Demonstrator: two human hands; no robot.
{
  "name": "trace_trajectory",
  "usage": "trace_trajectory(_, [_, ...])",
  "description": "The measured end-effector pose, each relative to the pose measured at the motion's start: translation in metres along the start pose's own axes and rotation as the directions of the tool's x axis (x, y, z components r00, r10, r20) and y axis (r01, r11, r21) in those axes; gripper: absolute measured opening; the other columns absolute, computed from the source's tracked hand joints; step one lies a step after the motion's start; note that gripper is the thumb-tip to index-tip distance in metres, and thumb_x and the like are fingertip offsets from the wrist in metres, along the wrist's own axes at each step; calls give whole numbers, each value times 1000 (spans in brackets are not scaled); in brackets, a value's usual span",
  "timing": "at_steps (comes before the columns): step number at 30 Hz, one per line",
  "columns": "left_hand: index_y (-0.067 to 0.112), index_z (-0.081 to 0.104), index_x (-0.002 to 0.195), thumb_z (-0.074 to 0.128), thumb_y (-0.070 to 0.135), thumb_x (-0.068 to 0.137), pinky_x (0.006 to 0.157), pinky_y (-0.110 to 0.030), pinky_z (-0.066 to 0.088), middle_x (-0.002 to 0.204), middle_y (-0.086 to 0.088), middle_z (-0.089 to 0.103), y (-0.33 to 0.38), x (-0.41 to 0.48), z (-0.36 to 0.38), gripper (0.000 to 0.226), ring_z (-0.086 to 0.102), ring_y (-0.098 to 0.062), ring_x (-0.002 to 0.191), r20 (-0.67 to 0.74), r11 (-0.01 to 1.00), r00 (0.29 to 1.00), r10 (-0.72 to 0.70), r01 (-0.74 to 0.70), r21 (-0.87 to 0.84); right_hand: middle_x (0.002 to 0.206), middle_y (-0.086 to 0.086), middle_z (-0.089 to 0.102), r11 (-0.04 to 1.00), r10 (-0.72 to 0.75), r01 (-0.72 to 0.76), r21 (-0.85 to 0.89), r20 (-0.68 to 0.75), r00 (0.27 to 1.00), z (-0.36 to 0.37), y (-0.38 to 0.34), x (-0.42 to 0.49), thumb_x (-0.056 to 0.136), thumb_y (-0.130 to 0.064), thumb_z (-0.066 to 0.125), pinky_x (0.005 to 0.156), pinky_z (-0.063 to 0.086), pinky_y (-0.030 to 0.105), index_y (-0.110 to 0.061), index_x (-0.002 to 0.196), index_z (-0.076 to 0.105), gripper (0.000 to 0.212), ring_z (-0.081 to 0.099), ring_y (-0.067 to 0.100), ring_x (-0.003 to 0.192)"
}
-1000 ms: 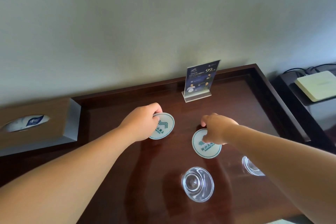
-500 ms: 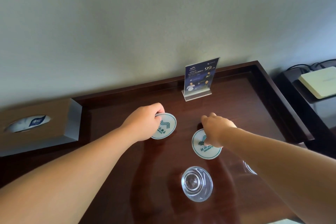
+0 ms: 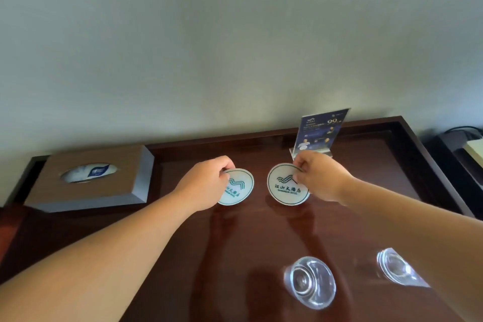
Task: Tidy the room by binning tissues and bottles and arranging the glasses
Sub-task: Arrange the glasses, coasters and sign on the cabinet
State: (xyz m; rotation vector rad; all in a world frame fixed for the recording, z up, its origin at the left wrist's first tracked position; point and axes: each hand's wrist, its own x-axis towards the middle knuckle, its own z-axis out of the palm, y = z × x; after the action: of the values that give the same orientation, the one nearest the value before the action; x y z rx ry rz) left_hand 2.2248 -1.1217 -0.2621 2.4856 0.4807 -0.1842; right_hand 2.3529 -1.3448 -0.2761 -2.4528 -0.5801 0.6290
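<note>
Two round white coasters with green wave logos lie side by side on the dark wooden table point(image 3: 261, 238). My left hand point(image 3: 202, 181) pinches the far-left edge of the left coaster point(image 3: 239, 187). My right hand point(image 3: 317, 175) pinches the far-right edge of the right coaster point(image 3: 285, 185), which is tipped up slightly. Nearer to me stand two clear glasses: one point(image 3: 311, 282) in the middle front, the other point(image 3: 397, 268) to its right, partly behind my right forearm.
A wooden tissue box point(image 3: 91, 178) with a tissue showing sits at the left. A blue acrylic sign stand point(image 3: 318, 132) is behind my right hand near the wall. At the far right, a lower shelf holds a pale box point(image 3: 474, 149) and cables.
The view has shifted, so the table sits further right and lower. My right hand moved its coaster away from me and level with the left one. The left hand kept its hold.
</note>
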Motion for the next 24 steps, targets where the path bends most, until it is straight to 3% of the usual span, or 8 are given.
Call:
trace_trajectory(3, [33,59,86,45,15,90,60,-31,46,76,11,59,-15,0,-10,22,56,-13,72,-73,992,994,-87,80,-96,77,-2,67,979,22,-20,204,-8,1000,6,-16,8,87,-15,61,67,56,38,-25,82,58,11,64,20,73])
trace_trajectory(6, [30,62,89,45,12,90,65,-36,53,78,9,61,-29,3,-17,24,60,-17,70,-137,964,973,-185,153,-218,83,5,68,957,26,-25,288,-1,1000,12,-30,16,89,-13,59,71,57,43,-22,85,60,10,64,25,73])
trace_trajectory(9, [31,62,86,45,9,90,50,-26,50,82,7,63,-43,7,-20,28,60,-17,67,-178,911,944,-279,201,-361,83,7,68,931,59,-55,360,2,998,19,-40,26,90,-11,55,68,57,44,-20,86,60,12,63,25,69])
trace_trajectory(11, [32,61,86,45,8,90,44,-22,48,82,4,63,-51,9,-21,29,60,-16,64,-189,874,922,-337,231,-428,82,8,68,927,79,-74,368,3,997,24,-44,33,91,-10,53,69,57,45,-19,85,60,13,64,26,71])
trace_trajectory(15, [30,62,90,45,7,89,59,-39,56,81,-4,62,-65,21,-18,29,60,-22,59,-186,830,895,-405,275,-485,81,8,68,926,110,-106,363,10,994,34,-46,52,90,-8,52,68,56,43,-19,85,61,15,62,25,69])
trace_trajectory(18, [28,62,91,46,4,88,55,-33,54,86,-8,62,-71,33,-13,29,60,-23,66,-161,802,888,-430,293,-520,80,5,67,935,112,-109,337,12,994,40,-43,69,90,-9,54,67,56,39,-21,84,61,15,62,20,71])
trace_trajectory(21, [28,64,91,46,4,87,49,-27,52,91,-9,64,-75,48,-8,29,61,-22,71,-143,778,881,-452,311,-546,74,0,64,953,97,-90,291,-10,995,43,-42,86,89,-9,55,52,48,26,-23,80,59,18,58,12,60])
trace_trajectory(24, [30,64,89,47,7,87,47,-25,50,95,-7,64,-79,62,-3,29,63,-21,73,-143,791,884,-446,314,-525,76,0,65,972,89,-82,219,-26,996,46,-40,100,88,-11,54,48,41,23,-25,82,60,16,57,14,60])
